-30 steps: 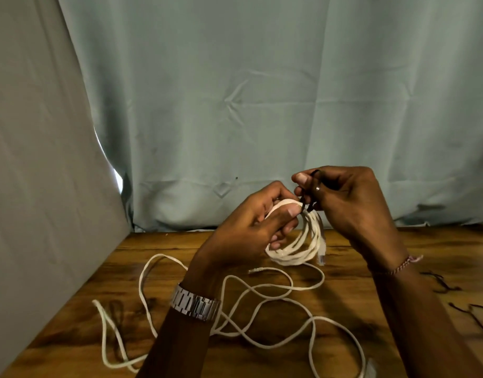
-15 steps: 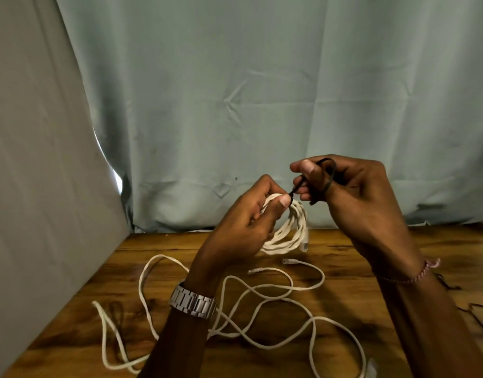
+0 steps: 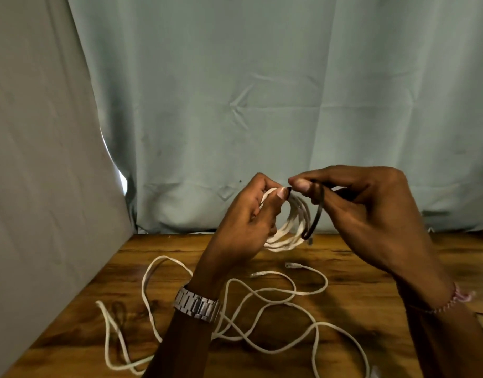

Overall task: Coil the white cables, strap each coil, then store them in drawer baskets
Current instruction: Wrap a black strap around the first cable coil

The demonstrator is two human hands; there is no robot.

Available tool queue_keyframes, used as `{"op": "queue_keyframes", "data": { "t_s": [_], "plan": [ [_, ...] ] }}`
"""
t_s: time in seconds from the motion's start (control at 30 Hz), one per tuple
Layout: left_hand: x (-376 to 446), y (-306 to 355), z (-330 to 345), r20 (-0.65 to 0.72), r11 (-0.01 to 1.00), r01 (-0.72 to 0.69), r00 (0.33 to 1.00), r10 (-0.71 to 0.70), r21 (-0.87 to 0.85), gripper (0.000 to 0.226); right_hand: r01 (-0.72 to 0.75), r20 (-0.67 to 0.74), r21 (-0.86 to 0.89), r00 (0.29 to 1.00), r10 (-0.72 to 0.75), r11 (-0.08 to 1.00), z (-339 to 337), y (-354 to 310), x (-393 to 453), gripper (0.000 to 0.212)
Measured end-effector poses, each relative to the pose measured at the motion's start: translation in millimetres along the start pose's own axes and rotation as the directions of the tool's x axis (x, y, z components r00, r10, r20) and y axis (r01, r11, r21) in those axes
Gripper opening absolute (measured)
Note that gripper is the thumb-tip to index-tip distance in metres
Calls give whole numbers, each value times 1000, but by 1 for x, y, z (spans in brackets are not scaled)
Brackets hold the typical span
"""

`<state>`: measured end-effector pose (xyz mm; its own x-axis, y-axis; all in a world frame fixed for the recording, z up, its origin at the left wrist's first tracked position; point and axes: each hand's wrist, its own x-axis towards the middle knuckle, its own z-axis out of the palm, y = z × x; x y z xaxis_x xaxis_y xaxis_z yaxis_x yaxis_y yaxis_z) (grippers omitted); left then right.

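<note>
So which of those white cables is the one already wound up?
The coil held up in the left hand, with a black strap going round it. The other cables lie loose and tangled on the table.

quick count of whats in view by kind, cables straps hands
coiled cable: 1, held in the left hand
loose cable on the table: at least 1, tangled, can't separate more
black strap: 1, in the right hand
hands: 2
total: 5
</note>
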<state>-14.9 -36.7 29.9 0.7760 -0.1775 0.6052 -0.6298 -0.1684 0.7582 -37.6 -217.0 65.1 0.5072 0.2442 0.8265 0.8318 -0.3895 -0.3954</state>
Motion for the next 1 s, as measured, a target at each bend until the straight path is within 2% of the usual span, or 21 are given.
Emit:
{"op": "queue_keyframes", "data": {
  "t_s": [0.13,0.33,0.43,0.5,0.63,0.83,1.0],
  "plan": [
    [3,4,4,-107,995,63,992,-71,-71,21,131,87,-201,990,-115,971,-2,0,0,20],
    [5,1,4,-185,993,119,975,-122,-26,21,231,271,-290,950,-152,929,-2,-3,-2,23],
    [5,1,-2,-204,986,142,966,-158,-93,22,180,350,-432,936,-19,884,5,-9,-1,28],
    [6,0,-2,-187,980,152,967,-174,-126,21,187,348,-548,937,18,815,10,-12,-3,34],
    [5,0,-1,-123,978,150,978,-168,-146,20,179,369,-668,923,112,723,15,-21,-8,41],
    [5,-3,-2,-100,978,158,980,-172,-137,15,195,398,-700,905,148,687,12,-30,-9,44],
    [5,-9,-6,-138,994,104,986,-97,43,13,225,480,-623,866,139,749,5,-24,-11,60]
  ]
}}
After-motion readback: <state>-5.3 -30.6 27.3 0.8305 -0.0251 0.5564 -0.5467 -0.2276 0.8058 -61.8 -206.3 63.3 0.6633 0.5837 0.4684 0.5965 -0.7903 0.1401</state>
